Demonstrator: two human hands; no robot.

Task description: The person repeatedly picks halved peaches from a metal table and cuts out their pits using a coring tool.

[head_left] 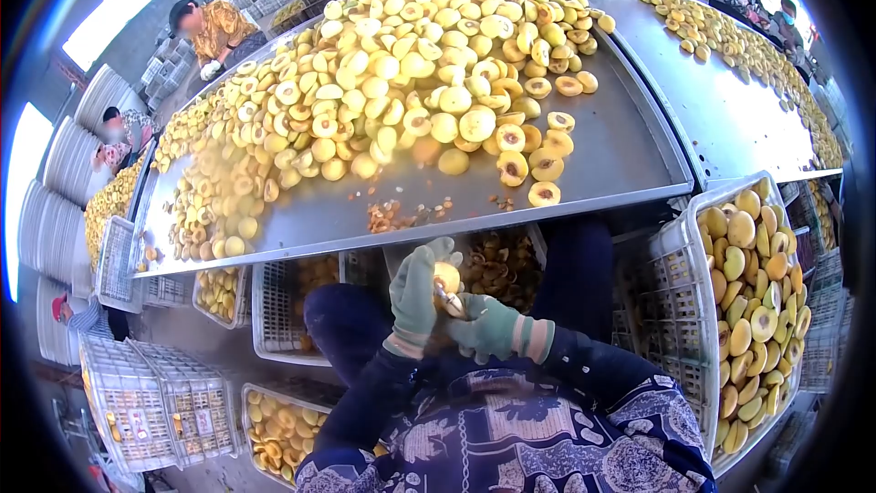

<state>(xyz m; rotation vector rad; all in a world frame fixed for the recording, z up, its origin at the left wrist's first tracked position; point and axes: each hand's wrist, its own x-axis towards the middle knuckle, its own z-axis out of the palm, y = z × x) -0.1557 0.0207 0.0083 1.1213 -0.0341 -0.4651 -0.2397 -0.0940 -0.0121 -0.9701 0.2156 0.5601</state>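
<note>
In front of my lap, my left hand (416,294), in a green-grey glove with a striped cuff, holds a yellow peach half (446,276) with its fingers closed around it. My right hand (493,325), gloved alike, is closed on a small metal pitting tool (448,299), whose tip is against the peach half; its exact shape is partly hidden by the fingers. Just beyond my hands, a large heap of halved peaches (383,82) covers much of the metal table (630,141). Loose pits and scraps (388,217) lie near the table's front edge.
At my right stands a white crate (689,310) full of peach halves. Below the table are more crates (283,310), one holding dark scraps (500,272). Stacked crates (160,402) stand at left. Co-workers (219,32) sit around the tables, including a second metal table (730,100).
</note>
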